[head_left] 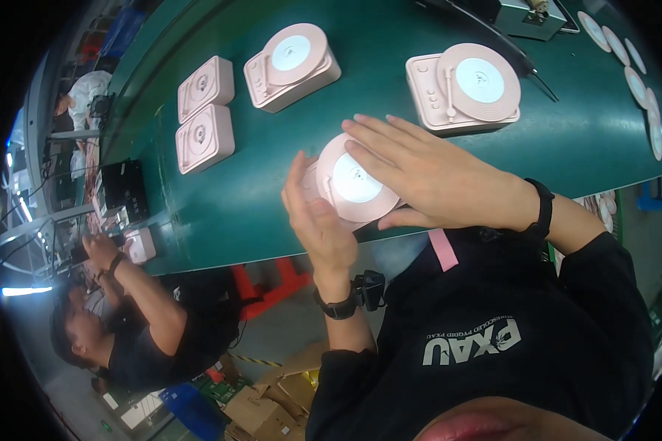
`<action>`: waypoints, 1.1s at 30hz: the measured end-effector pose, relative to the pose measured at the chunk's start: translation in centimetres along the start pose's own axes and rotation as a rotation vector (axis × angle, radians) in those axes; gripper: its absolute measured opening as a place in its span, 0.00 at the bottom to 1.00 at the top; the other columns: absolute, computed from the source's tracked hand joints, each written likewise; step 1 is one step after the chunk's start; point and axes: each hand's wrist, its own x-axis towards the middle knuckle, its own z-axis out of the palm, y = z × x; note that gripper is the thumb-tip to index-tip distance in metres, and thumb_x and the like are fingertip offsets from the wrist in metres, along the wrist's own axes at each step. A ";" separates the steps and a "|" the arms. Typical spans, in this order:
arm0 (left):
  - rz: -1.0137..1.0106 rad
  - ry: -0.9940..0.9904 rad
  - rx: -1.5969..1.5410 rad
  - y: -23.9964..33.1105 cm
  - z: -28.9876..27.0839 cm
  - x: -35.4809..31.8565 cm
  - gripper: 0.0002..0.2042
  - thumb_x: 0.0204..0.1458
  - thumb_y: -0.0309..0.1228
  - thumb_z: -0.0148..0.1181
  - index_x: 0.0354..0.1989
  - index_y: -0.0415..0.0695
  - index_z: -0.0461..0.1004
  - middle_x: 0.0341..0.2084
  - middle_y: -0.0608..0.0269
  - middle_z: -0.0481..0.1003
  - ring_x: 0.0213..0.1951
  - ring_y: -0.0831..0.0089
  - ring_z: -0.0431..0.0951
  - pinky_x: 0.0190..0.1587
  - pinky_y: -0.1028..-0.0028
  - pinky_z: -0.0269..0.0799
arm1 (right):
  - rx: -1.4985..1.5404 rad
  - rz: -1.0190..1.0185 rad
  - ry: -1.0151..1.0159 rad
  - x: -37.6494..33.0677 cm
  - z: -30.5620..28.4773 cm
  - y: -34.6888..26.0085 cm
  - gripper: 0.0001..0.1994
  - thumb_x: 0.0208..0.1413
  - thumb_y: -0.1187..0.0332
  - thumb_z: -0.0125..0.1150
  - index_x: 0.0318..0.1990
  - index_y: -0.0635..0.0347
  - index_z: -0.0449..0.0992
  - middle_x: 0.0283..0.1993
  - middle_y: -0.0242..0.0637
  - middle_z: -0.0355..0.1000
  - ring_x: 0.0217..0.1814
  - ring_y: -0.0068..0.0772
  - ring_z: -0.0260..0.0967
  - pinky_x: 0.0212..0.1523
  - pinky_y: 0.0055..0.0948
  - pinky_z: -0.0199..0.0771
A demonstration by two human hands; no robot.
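1. At the far left a co-worker (pixel 118 323) in a dark shirt holds a small pink box (pixel 140 245) up with both hands.
2. On the green belt (pixel 257 191), two pink square boxes (pixel 205 114) lie side by side.
3. To their right sits a pink record-player toy (pixel 292 66).
4. The left hand (pixel 318 220) cups the left side of a pink player (pixel 353 187) at the belt's near edge, fingers upright and close together against it.
5. The right hand (pixel 434 176) lies flat over that player's right side, fingers spread across the white disc.
6. Farther right stands another pink player (pixel 465 88).
7. Round discs (pixel 632 70) line the far right edge.
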 end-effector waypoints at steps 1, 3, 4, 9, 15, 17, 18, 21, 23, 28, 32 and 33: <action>-0.001 -0.009 -0.015 0.0 -0.1 0.0 0.41 0.70 0.61 0.36 0.69 0.29 0.65 0.57 0.40 0.74 0.59 0.51 0.73 0.64 0.57 0.65 | -0.024 -0.007 0.014 -0.4 -0.4 -0.2 0.42 0.48 0.58 0.79 0.68 0.69 0.67 0.75 0.57 0.60 0.77 0.56 0.59 0.74 0.49 0.64; 0.006 -0.022 0.036 -0.1 0.3 0.1 0.40 0.70 0.61 0.37 0.69 0.29 0.65 0.58 0.40 0.73 0.59 0.51 0.73 0.64 0.58 0.66 | -0.073 0.018 0.025 -1.5 -2.4 0.2 0.40 0.48 0.58 0.79 0.66 0.68 0.69 0.72 0.56 0.65 0.74 0.56 0.64 0.71 0.49 0.68; 0.015 -0.036 0.051 -0.2 0.6 0.3 0.40 0.70 0.60 0.38 0.69 0.29 0.64 0.58 0.40 0.73 0.59 0.51 0.73 0.64 0.58 0.66 | 0.038 0.029 -0.007 -2.6 -4.5 0.7 0.36 0.49 0.60 0.79 0.63 0.68 0.72 0.65 0.52 0.70 0.68 0.54 0.68 0.66 0.47 0.71; -0.042 -0.002 0.083 -0.3 -0.2 -0.1 0.38 0.71 0.58 0.38 0.69 0.29 0.64 0.61 0.43 0.72 0.63 0.53 0.72 0.67 0.57 0.65 | -0.075 0.256 0.357 -8.3 -13.5 6.3 0.14 0.57 0.68 0.72 0.47 0.64 0.81 0.36 0.37 0.79 0.40 0.40 0.78 0.44 0.34 0.77; -0.055 -0.021 0.052 1.4 0.9 0.0 0.30 0.73 0.46 0.37 0.70 0.30 0.63 0.62 0.43 0.70 0.63 0.55 0.72 0.66 0.60 0.67 | -0.605 0.786 0.292 -19.9 -18.2 17.7 0.11 0.61 0.71 0.67 0.49 0.63 0.80 0.42 0.40 0.80 0.44 0.36 0.80 0.47 0.36 0.80; -0.087 -0.023 0.059 2.3 0.9 -0.1 0.29 0.73 0.44 0.37 0.70 0.30 0.63 0.63 0.42 0.70 0.64 0.54 0.71 0.66 0.60 0.67 | -0.626 0.771 0.242 -21.7 -17.6 19.9 0.12 0.61 0.71 0.66 0.50 0.63 0.80 0.44 0.40 0.80 0.46 0.40 0.80 0.50 0.38 0.80; -0.107 -0.023 0.066 2.6 0.8 -0.2 0.29 0.73 0.43 0.37 0.70 0.30 0.63 0.63 0.42 0.69 0.64 0.54 0.71 0.66 0.60 0.67 | -0.632 0.763 0.214 -21.8 -17.7 19.9 0.12 0.61 0.72 0.66 0.51 0.63 0.80 0.45 0.40 0.80 0.48 0.41 0.80 0.51 0.39 0.80; -0.114 -0.031 0.048 2.8 0.4 -0.5 0.29 0.73 0.43 0.37 0.70 0.30 0.63 0.63 0.42 0.69 0.64 0.54 0.71 0.66 0.60 0.67 | -0.637 0.715 0.195 -19.9 -16.8 19.6 0.12 0.61 0.73 0.65 0.50 0.63 0.80 0.45 0.41 0.79 0.49 0.45 0.79 0.52 0.41 0.80; -0.116 -0.031 0.048 3.0 0.2 -0.5 0.28 0.73 0.43 0.38 0.70 0.30 0.63 0.63 0.42 0.69 0.64 0.54 0.71 0.67 0.60 0.67 | -0.633 0.686 0.189 -19.2 -16.5 19.6 0.11 0.60 0.73 0.64 0.50 0.63 0.80 0.45 0.42 0.79 0.50 0.47 0.78 0.52 0.42 0.79; -0.107 -0.029 0.046 2.7 0.5 -0.1 0.29 0.72 0.43 0.40 0.69 0.29 0.64 0.63 0.43 0.70 0.64 0.54 0.71 0.67 0.60 0.66 | -0.799 0.547 0.018 -18.4 -16.5 21.0 0.10 0.57 0.75 0.63 0.46 0.63 0.80 0.44 0.43 0.78 0.50 0.50 0.77 0.51 0.44 0.79; -0.123 -0.001 0.052 2.3 0.3 0.0 0.30 0.71 0.44 0.43 0.69 0.29 0.65 0.63 0.43 0.70 0.63 0.53 0.72 0.67 0.59 0.65 | -0.775 0.551 -0.040 -17.5 -15.9 21.1 0.08 0.56 0.77 0.62 0.43 0.64 0.79 0.43 0.44 0.78 0.49 0.51 0.77 0.51 0.44 0.79; -0.131 0.003 0.052 1.0 -0.3 -0.6 0.29 0.71 0.44 0.43 0.68 0.29 0.65 0.63 0.42 0.70 0.63 0.53 0.72 0.67 0.59 0.65 | -0.710 0.570 -0.021 -17.0 -15.6 21.1 0.08 0.55 0.77 0.62 0.43 0.64 0.79 0.43 0.45 0.78 0.48 0.51 0.77 0.51 0.44 0.79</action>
